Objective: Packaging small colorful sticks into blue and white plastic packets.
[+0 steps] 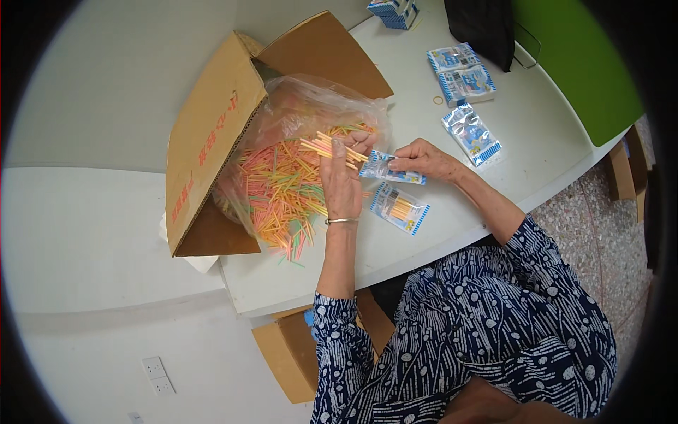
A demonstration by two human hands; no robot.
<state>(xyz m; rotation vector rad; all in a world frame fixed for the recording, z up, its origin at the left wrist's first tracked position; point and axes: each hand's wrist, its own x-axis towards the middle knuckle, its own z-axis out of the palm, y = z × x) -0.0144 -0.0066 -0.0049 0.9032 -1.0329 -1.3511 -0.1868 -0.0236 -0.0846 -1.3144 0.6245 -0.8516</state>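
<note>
Left hand [340, 185] pinches a bunch of coloured sticks [332, 147] toward two o'clock — right hand [422, 158] fingers grip the small packet [385, 168], steadying it.

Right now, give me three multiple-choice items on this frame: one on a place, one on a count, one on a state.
1. Where does the heap of coloured sticks lie?
A. In a clear plastic bag inside the tipped cardboard box
B. In a metal bowl
C. On the floor

2. How many small packets lie near the table's far edge, beyond the hands?
A. One
B. Three
C. Seven

3. What is the state of the left hand?
A. Empty and flat
B. Holding a bunch of sticks
C. Out of view

Answers: 1 A, the sticks spill from the bag at the box mouth. 2 B, two lie together and one sits nearer the right hand. 3 B, its fingers close on sticks beside the small packet in the right hand.
</note>
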